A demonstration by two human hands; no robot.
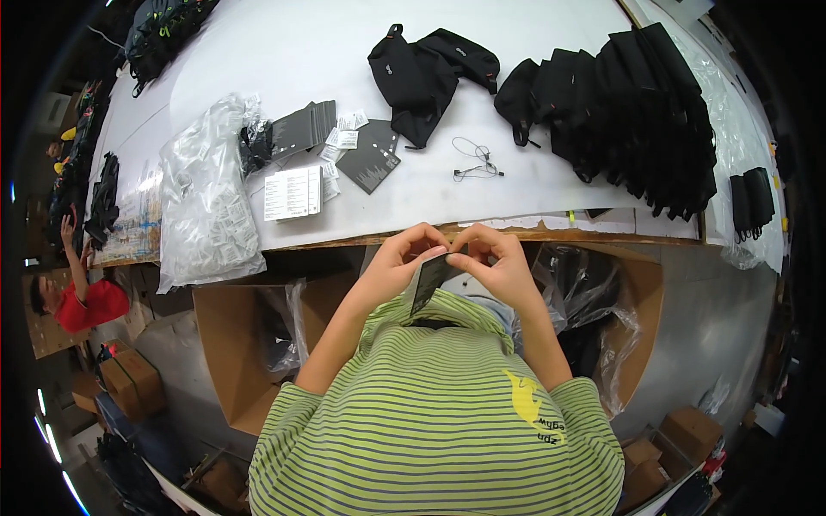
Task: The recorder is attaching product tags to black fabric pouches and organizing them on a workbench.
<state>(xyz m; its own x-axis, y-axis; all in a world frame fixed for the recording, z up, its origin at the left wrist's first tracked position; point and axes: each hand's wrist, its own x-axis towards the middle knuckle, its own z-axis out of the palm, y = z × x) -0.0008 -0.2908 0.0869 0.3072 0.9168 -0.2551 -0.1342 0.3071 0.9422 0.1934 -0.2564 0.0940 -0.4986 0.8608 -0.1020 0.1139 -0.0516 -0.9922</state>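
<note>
In front of my chest, at the table's near edge, my left hand (pixel 404 260) pinches a dark grey card tag (pixel 428 284) by its upper edge. My right hand (pixel 495 262) is closed too, its thumb and fingertips together at the tag's upper corner. Whether they grip the card itself or a thin string is too small to tell. Beyond my hands, several black strings (pixel 478 163) lie loose on the table. Left of them are dark grey cards (pixel 370 163), small white labels (pixel 347 139) and a white printed stack (pixel 292 193).
Black pouches (pixel 413 82) lie at the far middle, beside a long row of black pouches (pixel 637 112). A clear plastic bag of labels (pixel 211 198) overhangs the table edge. Open cardboard boxes (pixel 228 344) stand below the edge. A person in red (pixel 90 303) is at far left.
</note>
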